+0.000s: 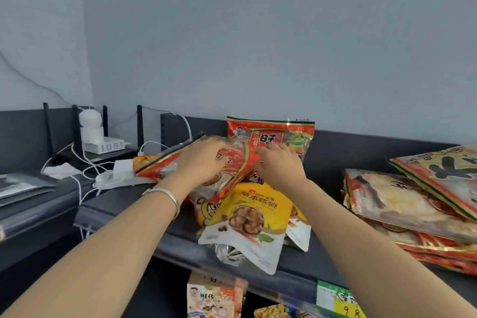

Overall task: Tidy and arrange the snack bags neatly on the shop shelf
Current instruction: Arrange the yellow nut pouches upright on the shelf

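A heap of snack bags lies on the dark top shelf (134,204). My left hand (198,160) grips a large red bag (232,160) that is tilted over the heap. My right hand (280,165) pinches the same bag's right edge. Behind both hands another red bag (291,134) stands upright against the shelf's back panel. In front, a yellow walnut bag (251,217) lies flat and hangs over the shelf's front edge, with more bags half hidden under it.
At the right is a stack of large red and gold bags (413,204). At the left are white chargers and cables (103,142) and a power strip (121,178). Boxed snacks (214,297) and a green and yellow price tag (335,299) sit below the shelf.
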Demonstrator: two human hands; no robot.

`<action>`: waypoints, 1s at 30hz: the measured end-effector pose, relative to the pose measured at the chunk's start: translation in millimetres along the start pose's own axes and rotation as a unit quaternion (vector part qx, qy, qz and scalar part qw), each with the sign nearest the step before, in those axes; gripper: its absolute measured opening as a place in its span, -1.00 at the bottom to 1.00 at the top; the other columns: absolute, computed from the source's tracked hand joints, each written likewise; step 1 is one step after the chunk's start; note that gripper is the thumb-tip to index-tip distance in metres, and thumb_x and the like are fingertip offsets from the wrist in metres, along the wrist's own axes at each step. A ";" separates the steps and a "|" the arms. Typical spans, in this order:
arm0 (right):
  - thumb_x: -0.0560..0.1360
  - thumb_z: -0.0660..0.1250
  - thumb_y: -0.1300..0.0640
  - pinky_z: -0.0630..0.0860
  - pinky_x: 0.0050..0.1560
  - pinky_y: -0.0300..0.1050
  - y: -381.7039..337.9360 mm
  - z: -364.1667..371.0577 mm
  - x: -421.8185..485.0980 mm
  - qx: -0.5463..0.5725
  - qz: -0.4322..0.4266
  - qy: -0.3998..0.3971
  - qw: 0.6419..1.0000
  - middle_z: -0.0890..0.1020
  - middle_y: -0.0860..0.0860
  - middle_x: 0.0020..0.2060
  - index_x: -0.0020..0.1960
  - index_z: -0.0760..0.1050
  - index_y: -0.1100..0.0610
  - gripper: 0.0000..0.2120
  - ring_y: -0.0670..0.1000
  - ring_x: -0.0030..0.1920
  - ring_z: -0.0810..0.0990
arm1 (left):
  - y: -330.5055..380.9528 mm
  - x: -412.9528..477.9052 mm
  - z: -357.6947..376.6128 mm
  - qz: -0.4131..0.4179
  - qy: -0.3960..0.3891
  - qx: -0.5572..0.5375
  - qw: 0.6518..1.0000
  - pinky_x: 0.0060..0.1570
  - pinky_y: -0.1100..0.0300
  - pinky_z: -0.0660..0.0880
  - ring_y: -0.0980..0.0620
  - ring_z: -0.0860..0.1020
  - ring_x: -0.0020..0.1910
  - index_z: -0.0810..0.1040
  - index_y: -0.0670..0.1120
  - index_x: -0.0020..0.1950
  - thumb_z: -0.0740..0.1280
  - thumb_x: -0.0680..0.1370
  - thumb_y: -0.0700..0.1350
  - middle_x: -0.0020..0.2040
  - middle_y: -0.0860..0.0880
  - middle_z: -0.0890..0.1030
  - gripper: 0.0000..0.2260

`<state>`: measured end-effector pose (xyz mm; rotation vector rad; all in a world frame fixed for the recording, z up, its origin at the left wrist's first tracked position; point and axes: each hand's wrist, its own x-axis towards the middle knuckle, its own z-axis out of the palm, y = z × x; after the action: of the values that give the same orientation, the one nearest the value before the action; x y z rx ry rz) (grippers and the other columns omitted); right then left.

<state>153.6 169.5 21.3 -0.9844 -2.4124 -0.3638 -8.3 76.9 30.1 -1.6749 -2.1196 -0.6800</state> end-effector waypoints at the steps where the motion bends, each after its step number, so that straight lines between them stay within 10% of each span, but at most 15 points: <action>1: 0.61 0.11 -0.03 0.44 0.17 0.11 -10.4 6.2 7.1 0.004 -0.004 -0.008 1.000 0.49 0.08 0.26 0.38 0.37 0.05 -0.62 0.16 0.27 0.44 | -16.7 0.0 2.3 -0.020 -0.006 0.010 1.000 0.12 0.02 0.47 -0.03 0.48 0.25 0.44 0.10 0.34 0.22 0.57 0.07 0.32 0.02 0.49 -0.66; 10: 0.64 0.06 -0.09 0.41 0.27 0.10 -37.3 48.5 33.8 0.129 -0.001 -0.097 0.987 0.43 0.09 0.34 0.44 0.33 0.05 -0.57 0.16 0.31 0.41 | -68.6 10.6 34.7 -0.095 -0.088 -0.019 0.991 0.36 -0.20 0.11 -0.04 0.16 0.48 0.24 0.19 0.46 0.00 0.59 0.23 0.52 0.05 0.18 -0.56; 18: 0.62 0.14 -0.04 0.48 0.22 0.09 25.0 52.1 15.7 0.188 0.174 -0.038 0.966 0.39 0.12 0.40 0.47 0.29 0.06 -0.55 0.14 0.28 0.48 | -0.5 21.1 41.5 0.114 -0.126 0.015 0.985 0.42 -0.19 0.01 0.00 0.17 0.48 0.28 0.16 0.43 0.10 0.58 0.21 0.48 0.05 0.26 -0.57; 24: 0.59 0.21 -0.04 0.53 0.08 -0.09 56.9 55.6 -12.5 0.140 0.252 -0.179 0.941 0.52 0.10 0.24 0.37 0.36 0.14 -0.58 0.09 0.16 0.54 | 31.7 19.6 57.0 0.155 -0.171 0.087 0.969 0.44 -0.18 -0.12 -0.03 0.04 0.52 0.23 0.14 0.47 0.14 0.55 0.24 0.54 -0.01 0.14 -0.50; 30: 0.55 0.33 0.08 0.58 0.09 -0.05 54.9 49.1 -13.7 0.338 0.315 -0.196 0.865 0.56 0.12 0.15 0.26 0.48 0.18 -0.67 0.10 0.08 0.58 | 37.7 16.4 63.6 0.143 -0.201 0.114 0.963 0.44 -0.18 -0.12 -0.03 -0.03 0.53 0.16 0.15 0.50 0.23 0.48 0.28 0.55 0.00 0.07 -0.37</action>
<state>183.7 220.8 -24.2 -1.4854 -2.0816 0.9309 25.7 133.2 -7.4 -2.0572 -2.0404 -0.0065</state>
